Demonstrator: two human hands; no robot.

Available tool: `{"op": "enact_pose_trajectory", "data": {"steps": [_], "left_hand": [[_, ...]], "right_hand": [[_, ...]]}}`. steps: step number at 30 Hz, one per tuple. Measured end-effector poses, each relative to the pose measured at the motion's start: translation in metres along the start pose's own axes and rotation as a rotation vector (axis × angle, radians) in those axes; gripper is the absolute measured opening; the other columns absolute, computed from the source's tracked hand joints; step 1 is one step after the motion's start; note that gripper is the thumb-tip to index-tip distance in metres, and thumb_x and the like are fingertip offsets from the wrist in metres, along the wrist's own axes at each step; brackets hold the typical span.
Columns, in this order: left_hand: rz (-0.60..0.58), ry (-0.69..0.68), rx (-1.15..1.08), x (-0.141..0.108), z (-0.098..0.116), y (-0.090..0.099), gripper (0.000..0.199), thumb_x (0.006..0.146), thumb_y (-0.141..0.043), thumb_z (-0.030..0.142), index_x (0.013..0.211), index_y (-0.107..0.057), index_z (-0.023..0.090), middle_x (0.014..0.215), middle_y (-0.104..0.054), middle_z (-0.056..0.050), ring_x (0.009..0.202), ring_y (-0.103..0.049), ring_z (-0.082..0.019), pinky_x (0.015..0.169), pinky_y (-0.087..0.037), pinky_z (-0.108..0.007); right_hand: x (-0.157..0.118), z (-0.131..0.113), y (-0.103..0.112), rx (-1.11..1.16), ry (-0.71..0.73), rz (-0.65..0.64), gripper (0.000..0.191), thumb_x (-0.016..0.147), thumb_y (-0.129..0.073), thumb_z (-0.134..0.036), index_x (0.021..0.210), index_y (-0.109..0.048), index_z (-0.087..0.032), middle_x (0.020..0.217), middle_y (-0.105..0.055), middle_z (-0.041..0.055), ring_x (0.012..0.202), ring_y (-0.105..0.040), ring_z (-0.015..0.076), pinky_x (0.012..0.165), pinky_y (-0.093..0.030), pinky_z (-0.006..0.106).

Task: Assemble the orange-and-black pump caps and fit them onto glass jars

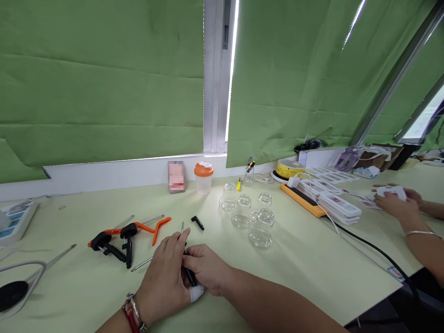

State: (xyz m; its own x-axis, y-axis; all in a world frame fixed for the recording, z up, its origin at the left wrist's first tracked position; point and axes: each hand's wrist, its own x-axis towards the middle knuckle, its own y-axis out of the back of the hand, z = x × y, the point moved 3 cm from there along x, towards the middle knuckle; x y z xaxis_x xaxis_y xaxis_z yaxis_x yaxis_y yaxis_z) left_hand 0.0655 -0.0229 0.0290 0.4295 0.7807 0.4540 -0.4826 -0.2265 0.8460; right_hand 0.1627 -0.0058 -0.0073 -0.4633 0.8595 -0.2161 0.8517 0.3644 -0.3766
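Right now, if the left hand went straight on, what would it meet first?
Likely the small bent black plastic piece just beyond the left hand, though depth is hard to judge.

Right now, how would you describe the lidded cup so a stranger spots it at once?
Find the pale window frame between the green blinds, then drop to the back of the table. The cup stands there, just right of the upright pixelated card. Its bright orange lid sets it apart from the clear, lidless glass jars.
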Motion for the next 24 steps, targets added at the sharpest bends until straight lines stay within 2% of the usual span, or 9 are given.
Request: {"op": "enact_pose_trajectory", "data": {"steps": [5,10,14,17,19,21,24], "left_hand": [[0.011,0.046,-0.042,0.001,-0.002,0.002,0.088,0.059,-0.064,0.032,0.138,-0.028,0.017,0.108,-0.057,-0.012,0.097,-0.056,-0.031,0.083,-0.047,-0.046],[-0.043,0.15,-0.112,0.001,-0.004,0.007,0.087,0.057,-0.066,0.035,0.136,-0.033,0.018,0.103,-0.061,-0.011,0.093,-0.059,-0.03,0.077,-0.05,-0.042],[-0.129,0.254,-0.344,0.002,-0.013,0.013,0.088,0.056,-0.07,0.036,0.135,-0.032,0.021,0.104,-0.063,-0.009,0.088,-0.063,-0.027,0.074,-0.052,-0.04],[-0.219,0.366,-0.762,0.002,-0.023,0.021,0.065,0.068,-0.059,0.039,0.127,-0.037,0.025,0.09,-0.065,-0.005,0.078,-0.065,-0.024,0.064,-0.053,-0.037],[-0.26,0.483,-1.076,0.001,-0.028,0.029,0.05,0.077,-0.046,0.043,0.123,-0.042,0.025,0.09,-0.065,-0.008,0.079,-0.065,-0.025,0.06,-0.052,-0.038],[-0.312,0.593,-1.291,0.0,-0.03,0.035,0.049,0.08,-0.038,0.05,0.121,-0.045,0.025,0.09,-0.066,-0.01,0.078,-0.066,-0.027,0.06,-0.05,-0.039],[-0.424,0.696,-1.396,-0.001,-0.03,0.036,0.054,0.077,-0.037,0.057,0.119,-0.047,0.024,0.086,-0.067,-0.01,0.074,-0.066,-0.028,0.057,-0.049,-0.038]], "right_hand": [[0.001,0.0,0.003,0.004,-0.029,-0.003,0.032,0.064,-0.07,-0.041,0.063,-0.055,-0.014,0.05,-0.054,-0.0026,0.045,-0.048,0.0089,0.049,-0.037,0.024],[0.002,0.002,0.008,-0.006,-0.024,-0.073,0.04,0.061,-0.073,-0.049,0.069,-0.059,-0.013,0.058,-0.059,0.0003,0.053,-0.053,0.0114,0.055,-0.039,0.026],[0.005,-0.005,0.014,-0.114,-0.02,-0.103,0.052,0.067,-0.061,-0.062,0.069,-0.06,-0.01,0.055,-0.057,0.0017,0.046,-0.049,0.01,0.049,-0.036,0.025],[0.011,-0.013,0.029,-0.222,0.039,0.006,0.058,0.077,-0.044,-0.066,0.067,-0.059,-0.011,0.055,-0.058,0.0036,0.041,-0.047,0.0098,0.045,-0.036,0.025],[0.016,-0.018,0.043,-0.347,0.159,0.154,0.043,0.08,-0.049,-0.054,0.072,-0.058,-0.013,0.061,-0.058,0.0023,0.045,-0.048,0.0097,0.047,-0.038,0.025],[0.021,-0.02,0.053,-0.57,0.273,0.272,0.027,0.081,-0.053,-0.041,0.078,-0.06,-0.015,0.066,-0.058,0.002,0.054,-0.05,0.0111,0.053,-0.039,0.025],[0.028,-0.018,0.056,-0.928,0.414,0.333,0.019,0.082,-0.05,-0.026,0.092,-0.064,-0.018,0.083,-0.061,0.0051,0.072,-0.055,0.0151,0.066,-0.041,0.027]]}}
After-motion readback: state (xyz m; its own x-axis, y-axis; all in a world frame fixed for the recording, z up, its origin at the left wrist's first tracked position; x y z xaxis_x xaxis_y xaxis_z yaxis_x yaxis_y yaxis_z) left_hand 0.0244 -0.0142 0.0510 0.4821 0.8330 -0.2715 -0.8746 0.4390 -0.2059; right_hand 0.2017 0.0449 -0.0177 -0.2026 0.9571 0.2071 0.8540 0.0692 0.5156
